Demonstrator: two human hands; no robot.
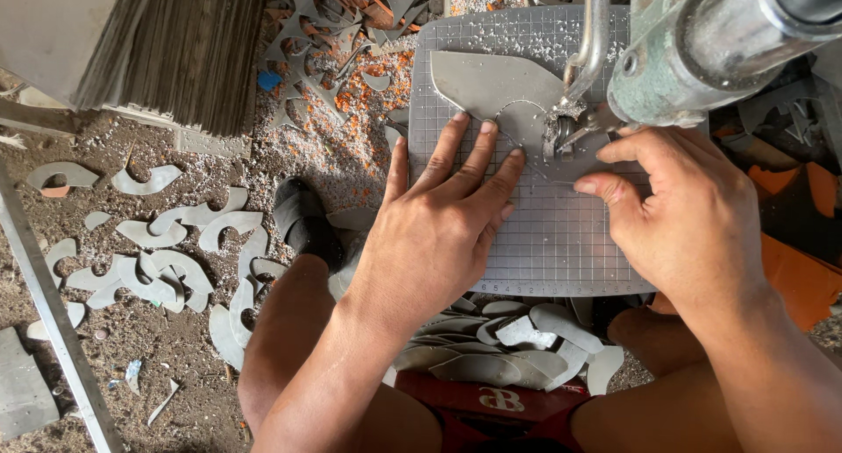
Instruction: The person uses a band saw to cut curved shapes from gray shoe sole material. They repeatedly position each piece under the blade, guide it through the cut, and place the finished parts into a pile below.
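Observation:
A grey board sheet (491,85) lies flat on a gridded grey machine table (544,251). My left hand (443,221) presses down on the sheet with fingers spread, fingertips near a curved cut line. My right hand (680,212) rests on the sheet's right side, fingers pointing left toward the cutting head (570,128) of the machine. A curved slit runs through the sheet up to the blade. Neither hand grips anything; both lie flat on the sheet.
The machine's metal arm (719,41) hangs over the table at top right. Cut grey pieces pile on my lap (509,348) and lie scattered on the dirt floor (167,251). A stack of board sheets (167,49) stands at top left. My sandalled foot (303,221) rests below.

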